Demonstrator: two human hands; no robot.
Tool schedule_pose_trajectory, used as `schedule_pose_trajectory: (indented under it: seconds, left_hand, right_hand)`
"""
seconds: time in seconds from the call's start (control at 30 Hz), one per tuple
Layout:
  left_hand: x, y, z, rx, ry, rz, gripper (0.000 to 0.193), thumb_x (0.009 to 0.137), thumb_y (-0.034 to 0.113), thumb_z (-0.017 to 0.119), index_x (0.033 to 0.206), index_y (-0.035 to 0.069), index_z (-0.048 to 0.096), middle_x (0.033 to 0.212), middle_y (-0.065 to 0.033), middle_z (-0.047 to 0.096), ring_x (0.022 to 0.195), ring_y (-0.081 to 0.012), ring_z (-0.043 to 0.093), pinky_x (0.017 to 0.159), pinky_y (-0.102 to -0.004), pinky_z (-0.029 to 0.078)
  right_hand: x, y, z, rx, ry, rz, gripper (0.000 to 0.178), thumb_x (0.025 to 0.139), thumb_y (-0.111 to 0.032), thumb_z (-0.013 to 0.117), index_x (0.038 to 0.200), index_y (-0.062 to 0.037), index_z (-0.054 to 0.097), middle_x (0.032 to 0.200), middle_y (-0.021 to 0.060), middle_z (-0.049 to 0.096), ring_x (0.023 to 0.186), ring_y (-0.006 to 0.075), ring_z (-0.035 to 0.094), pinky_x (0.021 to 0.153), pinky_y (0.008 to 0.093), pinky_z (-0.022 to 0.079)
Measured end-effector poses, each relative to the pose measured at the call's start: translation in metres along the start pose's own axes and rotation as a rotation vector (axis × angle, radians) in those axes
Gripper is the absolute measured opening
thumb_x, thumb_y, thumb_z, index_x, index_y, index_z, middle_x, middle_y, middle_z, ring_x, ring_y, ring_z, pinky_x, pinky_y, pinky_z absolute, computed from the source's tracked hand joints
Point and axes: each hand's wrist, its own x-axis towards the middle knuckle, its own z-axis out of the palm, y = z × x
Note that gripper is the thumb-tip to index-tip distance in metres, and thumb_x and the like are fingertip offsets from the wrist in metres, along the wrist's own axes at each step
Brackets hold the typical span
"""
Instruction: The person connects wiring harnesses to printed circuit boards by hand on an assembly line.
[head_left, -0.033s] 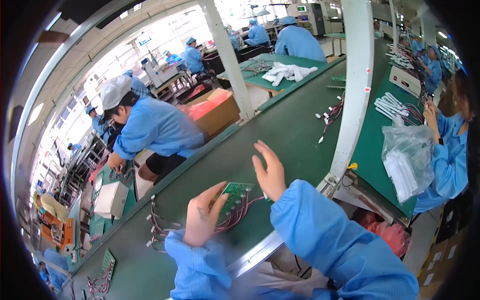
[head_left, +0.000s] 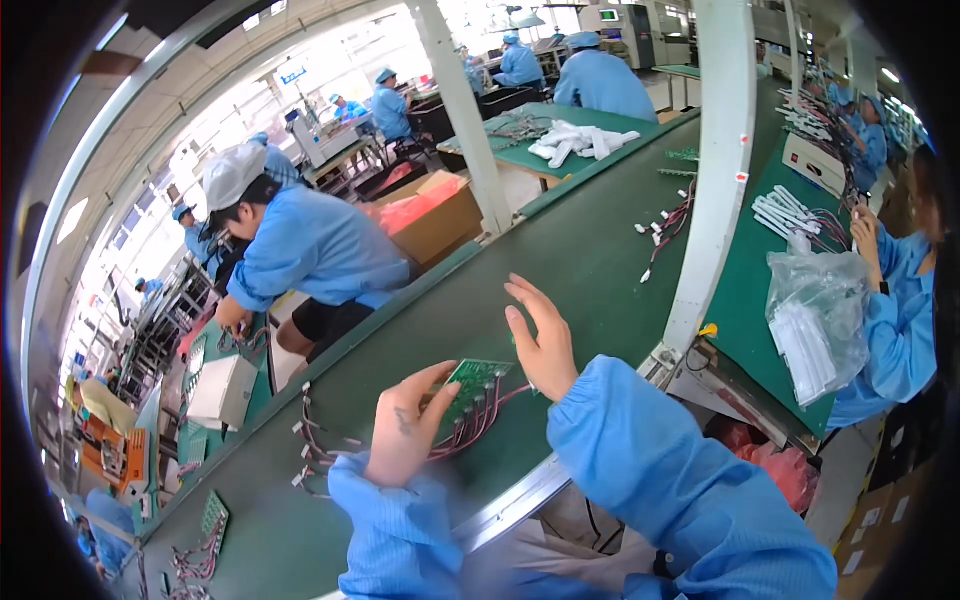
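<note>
Pinched between the thumb and fingers of my left hand point(head_left: 408, 420) is a green circuit board point(head_left: 476, 382), held tilted above the green belt. Dark red and black wires point(head_left: 468, 436) run from the board's lower side, bending back toward my left wrist. To the right of the board is my right hand point(head_left: 545, 345), raised with thumb and forefinger stretched out and apart. One reddish wire reaches from the board to the lower edge of this hand; whether the hidden lower fingers touch its end I cannot make out.
The green conveyor belt point(head_left: 600, 270) runs diagonally, with a wired board point(head_left: 213, 520) at lower left and wires with white connectors point(head_left: 668, 230) farther up. A white post point(head_left: 712, 180) stands at the right. Co-workers sit on both sides; a plastic bag point(head_left: 815, 310) lies on the right table.
</note>
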Motion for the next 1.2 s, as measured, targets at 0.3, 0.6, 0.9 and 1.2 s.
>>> schedule_pose_trajectory:
  seconds: [0.3,0.6,0.9,1.2]
  left_hand:
    - [-0.001,-0.01,-0.032,-0.012,-0.262,0.207,0.017,0.091,0.011,0.069,0.095,-0.006,0.067,0.078,-0.014,0.065,0.064,-0.0176,0.056,0.061,-0.0329,0.046]
    - [-0.018,-0.036,-0.029,-0.033,-0.134,0.054,0.015,0.095,0.008,0.063,0.097,-0.006,0.066,0.073,0.0024,0.057,0.07,-0.0052,0.046,0.059,-0.0249,0.038]
    - [-0.021,-0.033,-0.028,-0.089,-0.199,0.048,0.02,0.099,0.013,0.059,0.096,-0.006,0.063,0.078,0.0021,0.058,0.076,-0.0045,0.047,0.067,-0.0227,0.041]
    - [-0.024,-0.028,-0.016,-0.148,-0.064,-0.032,0.022,0.096,0.011,0.057,0.094,-0.01,0.065,0.083,-0.0089,0.068,0.08,-0.0117,0.059,0.074,-0.0291,0.047]
  right_hand:
    - [-0.004,-0.053,0.014,0.263,-0.693,-0.293,0.024,0.099,-0.011,0.053,0.113,0.0046,0.065,0.111,0.0184,0.068,0.103,0.0304,0.066,0.091,0.0366,0.051]
    - [-0.018,-0.057,0.026,0.431,-0.732,-0.164,0.023,0.098,-0.021,0.056,0.106,-0.0014,0.064,0.095,0.0221,0.069,0.088,0.0407,0.067,0.077,0.0422,0.053]
    - [-0.024,-0.066,0.012,0.355,-0.742,-0.152,0.022,0.097,-0.021,0.05,0.098,-0.0011,0.061,0.079,0.0188,0.068,0.074,0.0393,0.065,0.069,0.0435,0.051]
    - [-0.035,-0.06,0.024,0.187,-0.625,-0.219,0.021,0.098,-0.021,0.05,0.095,-0.001,0.055,0.077,0.0185,0.065,0.071,0.04,0.063,0.066,0.0478,0.048]
